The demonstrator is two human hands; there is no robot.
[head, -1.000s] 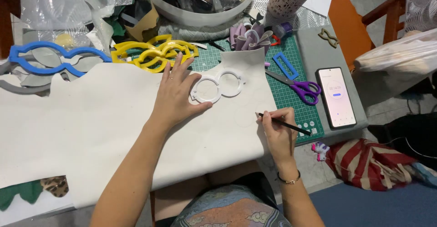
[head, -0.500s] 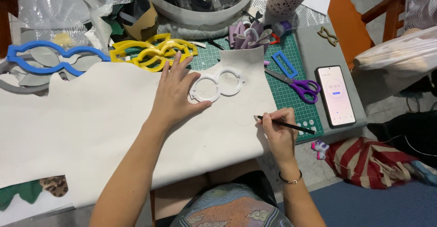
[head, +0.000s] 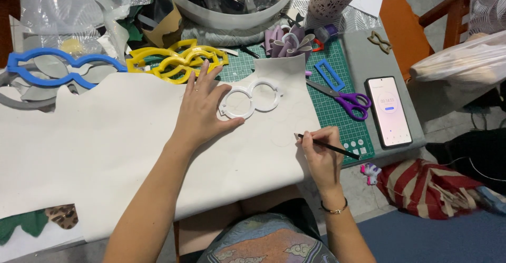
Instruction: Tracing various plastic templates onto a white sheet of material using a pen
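— Two hands at work, so we start with the left hand (head: pixel 203 110): where do we have it?

— We have it flat, fingers spread, pressing down on the left loop of the white double-ring template (head: pixel 250 101), which lies on the pale sheet (head: pixel 105 141) just ahead of the thumb.

— How does that template handle, in our judgement?

— Light and stiff, we think, thin enough to skate on the smooth sheet. We hold it best by pressing on the rings themselves, not by lifting an edge. The sheet looks soft and limp, so it wants a flat palm, not a pinch.

— Beyond the left fingertips?

— Yellow templates (head: pixel 176 60), and farther left a blue one (head: pixel 58 65).

— And the right hand (head: pixel 321 157)?

— We pinch a dark pencil (head: pixel 328 146) between thumb and fingers, tip on the sheet near its right edge, well apart from the template. It is slim and rigid, gripped close to the tip.

— To the right of that hand?

— Purple scissors (head: pixel 350 102) on the green cutting mat (head: pixel 337 120), then a phone (head: pixel 389 111).
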